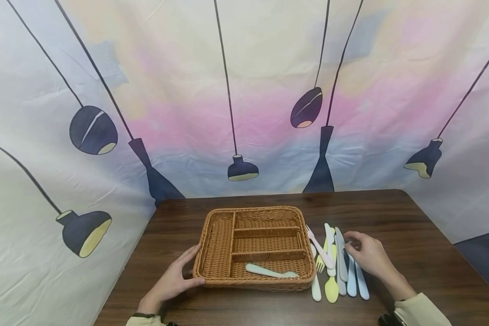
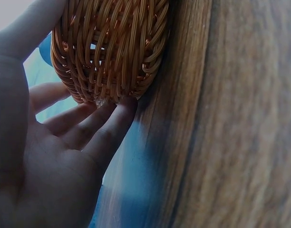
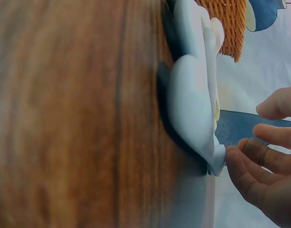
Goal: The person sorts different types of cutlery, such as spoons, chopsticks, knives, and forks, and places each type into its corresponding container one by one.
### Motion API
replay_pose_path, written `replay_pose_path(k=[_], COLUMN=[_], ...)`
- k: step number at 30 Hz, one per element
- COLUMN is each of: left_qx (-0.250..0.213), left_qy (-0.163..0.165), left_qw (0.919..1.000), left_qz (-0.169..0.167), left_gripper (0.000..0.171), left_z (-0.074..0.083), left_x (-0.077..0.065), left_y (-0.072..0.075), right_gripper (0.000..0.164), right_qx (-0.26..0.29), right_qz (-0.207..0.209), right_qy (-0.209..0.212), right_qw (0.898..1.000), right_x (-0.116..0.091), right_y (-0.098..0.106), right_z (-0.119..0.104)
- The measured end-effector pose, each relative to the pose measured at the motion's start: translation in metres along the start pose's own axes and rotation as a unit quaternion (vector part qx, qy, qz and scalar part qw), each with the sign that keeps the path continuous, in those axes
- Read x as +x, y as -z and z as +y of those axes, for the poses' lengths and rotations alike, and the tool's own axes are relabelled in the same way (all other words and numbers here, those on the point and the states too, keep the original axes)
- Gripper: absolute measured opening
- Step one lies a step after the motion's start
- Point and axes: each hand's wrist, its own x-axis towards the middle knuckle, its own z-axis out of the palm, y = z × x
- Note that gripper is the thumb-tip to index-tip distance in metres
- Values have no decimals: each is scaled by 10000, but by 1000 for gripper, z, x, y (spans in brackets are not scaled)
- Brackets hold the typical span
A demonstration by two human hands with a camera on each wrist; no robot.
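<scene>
My left hand point(image 1: 171, 280) touches the left end of a brown wicker basket point(image 1: 218, 284), thumb at the front corner and fingers along its side. In the left wrist view, nearly straight fingers rest against the basket's woven end point(image 2: 112, 52). My right hand point(image 1: 368, 254) hovers over the far end of a cutlery pile, fingers loosely bent. In the right wrist view, thumb and index stand apart; another fingertip is right at the tip of a light blue utensil point(image 3: 188, 99). The pile holds a pink fork point(image 1: 321, 248), a yellow spoon point(image 1: 332, 290), a yellow fork point(image 1: 319, 264) and a grey knife point(image 1: 341, 253).
The basket has one long compartment at left and three stacked at right. A pale green utensil point(image 1: 269, 271) lies in the nearest right one. Light blue handles point(image 1: 362, 283) edge the pile. Behind the dark wood table point(image 1: 277, 310) hangs a lamp-print cloth point(image 1: 269, 90).
</scene>
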Motion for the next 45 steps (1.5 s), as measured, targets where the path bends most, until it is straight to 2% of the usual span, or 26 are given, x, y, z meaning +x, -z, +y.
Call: replay_pose_path(k=[6, 12, 23, 31, 45], left_qx=[-9, -103, 119, -250, -337], left_qy=[19, -51, -204, -218, -235], left_qw=[10000, 9999, 9997, 9994, 9991], left_qz=[-14, -35, 55, -28, -59], left_gripper=[95, 95, 94, 94, 93], left_z=[0, -1, -1, -2, 0], left_x=[0, 0, 0, 0, 0], left_y=[1, 1, 1, 0, 0], right_gripper=[33, 38, 51, 57, 47], right_qx=[-263, -522, -1001, -1161, -1214], right_qz=[30, -26, -250, -474, -972], right_qy=[28, -127, -175, -212, -441], right_qw=[9996, 9986, 9945, 9919, 9868], right_x=[0, 1, 3, 3, 4], right_y=[0, 1, 3, 4, 15], right_z=[3, 2, 5, 6, 8])
